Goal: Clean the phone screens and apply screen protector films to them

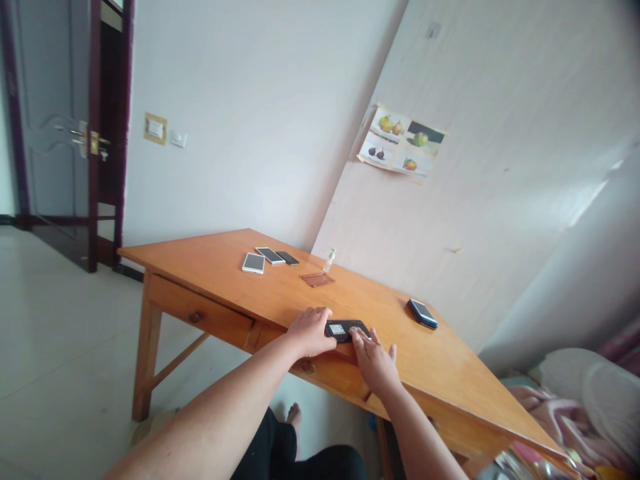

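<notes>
A black phone lies back up near the front edge of the wooden table, with a white label on its back. My left hand grips its left end, thumb on the near side and fingers on the far side. The fingers of my right hand are spread, their tips resting on the right part of the phone's back. Beyond my hands, a reddish-brown clear phone case lies flat, with a small pump bottle standing just behind it.
On the far left part of the table lie a white phone, another white phone and a dark phone. A stack of dark phones sits to the right. Drawers run under the front edge; a wall stands behind.
</notes>
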Available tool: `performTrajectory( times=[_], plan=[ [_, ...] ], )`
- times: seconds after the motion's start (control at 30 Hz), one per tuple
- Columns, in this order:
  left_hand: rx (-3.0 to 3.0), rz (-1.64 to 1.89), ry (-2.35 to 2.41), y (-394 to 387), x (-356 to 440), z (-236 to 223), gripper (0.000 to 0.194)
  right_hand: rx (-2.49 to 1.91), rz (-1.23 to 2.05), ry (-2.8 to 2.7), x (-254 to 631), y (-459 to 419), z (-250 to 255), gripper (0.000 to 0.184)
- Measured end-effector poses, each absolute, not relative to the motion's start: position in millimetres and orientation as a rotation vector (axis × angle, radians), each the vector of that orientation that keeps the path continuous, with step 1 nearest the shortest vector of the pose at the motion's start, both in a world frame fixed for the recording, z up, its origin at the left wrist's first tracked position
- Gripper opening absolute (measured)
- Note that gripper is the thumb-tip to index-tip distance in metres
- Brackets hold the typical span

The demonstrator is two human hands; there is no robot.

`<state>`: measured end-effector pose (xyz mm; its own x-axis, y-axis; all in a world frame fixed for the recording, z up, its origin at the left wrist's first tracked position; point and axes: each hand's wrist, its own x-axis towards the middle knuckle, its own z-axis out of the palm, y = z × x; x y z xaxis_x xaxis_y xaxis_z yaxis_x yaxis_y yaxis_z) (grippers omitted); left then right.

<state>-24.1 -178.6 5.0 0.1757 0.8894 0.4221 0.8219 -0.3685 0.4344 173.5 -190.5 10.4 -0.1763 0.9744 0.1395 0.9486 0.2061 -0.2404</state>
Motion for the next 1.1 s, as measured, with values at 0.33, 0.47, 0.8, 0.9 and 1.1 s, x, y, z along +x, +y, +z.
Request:
performTrajectory(
  times=[0.33, 0.47, 0.8, 0.9, 1.1],
  plan=[
    [2.319, 0.946, 1.697, -177.1, -23.7, 2.6, 0.052, -1.685, 0.13, -2.343, 152.5, -201.4, 16.4, 0.053],
    [2.322, 0.935, 1.69, -176.3, -25.2, 1.6, 0.056, -1.522, 0.205, -2.381, 144.0, -205.7, 16.5, 0.053],
    [2.329, 0.961, 1.658, -174.5, -25.6, -0.4, 0.057, -1.678, 0.245, -2.252, 146.6, -194.9, 19.5, 0.053],
    [2.321, 0.954, 1.657, -174.2, -26.1, -1.3, 0.058, -1.489, 0.275, -2.378, 135.0, -201.2, 19.4, 0.054],
    [2.312, 0.938, 1.67, -173.5, -25.9, 0.3, 0.062, -1.833, 0.17, -2.211, 156.7, -176.7, 22.9, 0.05]
  ],
)
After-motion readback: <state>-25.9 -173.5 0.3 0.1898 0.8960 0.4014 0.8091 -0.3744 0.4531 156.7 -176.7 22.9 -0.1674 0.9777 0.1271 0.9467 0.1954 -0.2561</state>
